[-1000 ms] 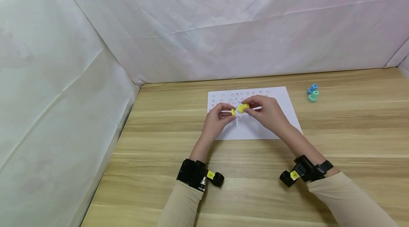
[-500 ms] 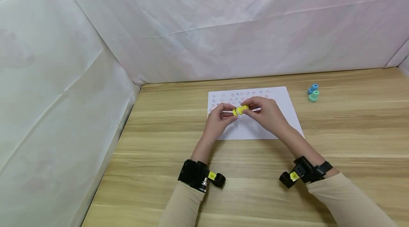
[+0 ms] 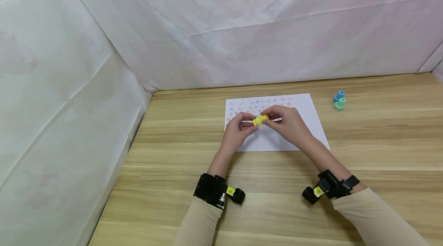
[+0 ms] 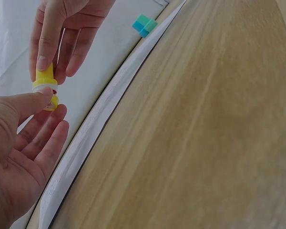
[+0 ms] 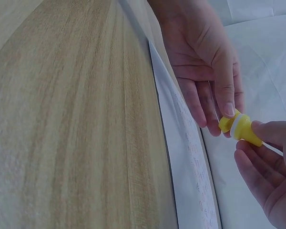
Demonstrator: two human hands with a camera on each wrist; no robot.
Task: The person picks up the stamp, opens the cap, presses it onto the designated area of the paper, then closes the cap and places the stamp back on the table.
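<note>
Both hands pinch one small yellow stamp above the sheet of paper: the left hand holds the cap end between thumb and fingertips, the right hand the body. To seat the cap well, the person should keep both parts in line and press straight together, without twisting. Two more stamps, blue and green, stand well apart on the table.

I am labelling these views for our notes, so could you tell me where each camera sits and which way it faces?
Head: above, facing forward and down at the left hand, right hand, both sleeves and the paper sheet.
Left wrist: looks along the left palm at the yellow stamp.
Right wrist: looks along the right fingers at the left hand.
All three share the stamp pinched by both hands.
</note>
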